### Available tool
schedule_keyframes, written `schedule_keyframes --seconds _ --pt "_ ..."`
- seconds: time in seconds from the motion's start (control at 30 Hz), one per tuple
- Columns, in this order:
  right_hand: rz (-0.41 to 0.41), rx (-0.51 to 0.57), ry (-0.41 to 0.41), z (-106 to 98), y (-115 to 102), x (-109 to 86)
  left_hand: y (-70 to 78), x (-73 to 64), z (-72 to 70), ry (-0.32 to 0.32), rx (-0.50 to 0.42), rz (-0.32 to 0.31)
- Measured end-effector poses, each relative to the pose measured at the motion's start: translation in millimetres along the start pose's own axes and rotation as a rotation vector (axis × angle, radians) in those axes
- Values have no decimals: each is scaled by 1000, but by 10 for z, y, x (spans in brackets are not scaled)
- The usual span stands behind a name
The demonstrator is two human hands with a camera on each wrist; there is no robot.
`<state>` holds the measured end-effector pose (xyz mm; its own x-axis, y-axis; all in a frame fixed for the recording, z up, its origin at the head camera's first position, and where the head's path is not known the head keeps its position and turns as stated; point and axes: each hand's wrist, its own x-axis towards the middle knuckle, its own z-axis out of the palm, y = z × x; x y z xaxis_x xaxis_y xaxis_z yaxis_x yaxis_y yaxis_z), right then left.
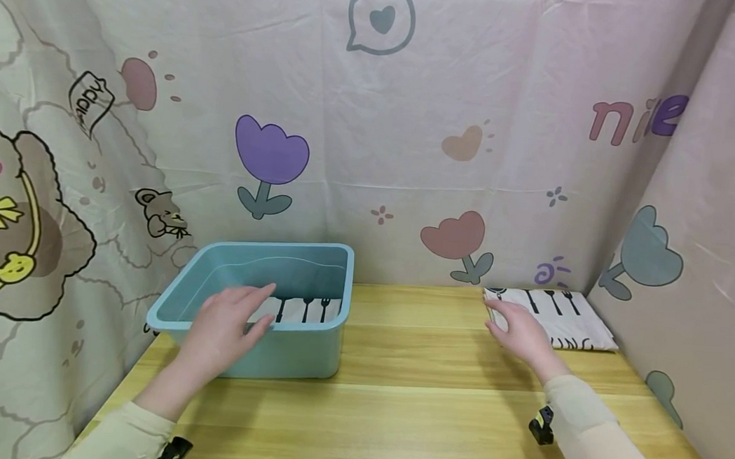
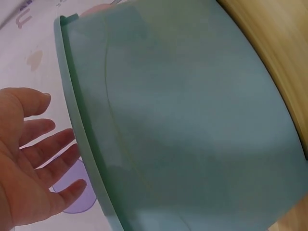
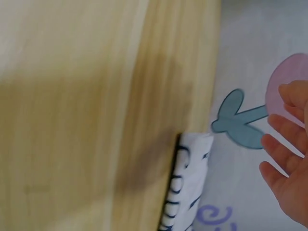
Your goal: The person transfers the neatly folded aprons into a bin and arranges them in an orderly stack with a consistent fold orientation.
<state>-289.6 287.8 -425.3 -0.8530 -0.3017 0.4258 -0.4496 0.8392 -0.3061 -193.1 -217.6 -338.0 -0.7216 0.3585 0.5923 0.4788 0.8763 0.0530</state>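
Note:
A blue-green plastic bin (image 1: 284, 354) stands on the left side of the table. Inside it lies a white cloth (image 1: 296, 311) printed with black cutlery, partly hidden by the bin's front rim. My left hand (image 1: 225, 326) is over the bin's near rim, fingers spread and holding nothing; the left wrist view shows the fingers (image 2: 50, 149) right at the rim. A second folded white cloth (image 1: 564, 319) with the same cutlery print and black lettering lies at the back right. My right hand (image 1: 522, 334) hovers at its left edge, fingers loosely extended with nothing in them.
The wooden table (image 1: 407, 400) reaches back to a printed curtain (image 1: 374, 117) with tulips and hearts. More printed curtain closes in on the left and right sides. Each sleeve carries a small black clip-like device (image 1: 543, 426) near the wrist.

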Motion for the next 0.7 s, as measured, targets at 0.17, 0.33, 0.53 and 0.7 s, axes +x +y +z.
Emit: schedule_keyframes --seconds 0.17,0.33,0.53,0.7 --pt "68 -1 -40 18 131 -68 40 -10 46 34 -3 42" --pt "134 -23 -67 86 302 -137 100 -3 95 66 -21 82" --pt "154 -56 -90 147 440 -209 187 3 165 105 -53 136" --pt "179 -68 -141 181 527 -246 261 -3 214 110 -71 167"
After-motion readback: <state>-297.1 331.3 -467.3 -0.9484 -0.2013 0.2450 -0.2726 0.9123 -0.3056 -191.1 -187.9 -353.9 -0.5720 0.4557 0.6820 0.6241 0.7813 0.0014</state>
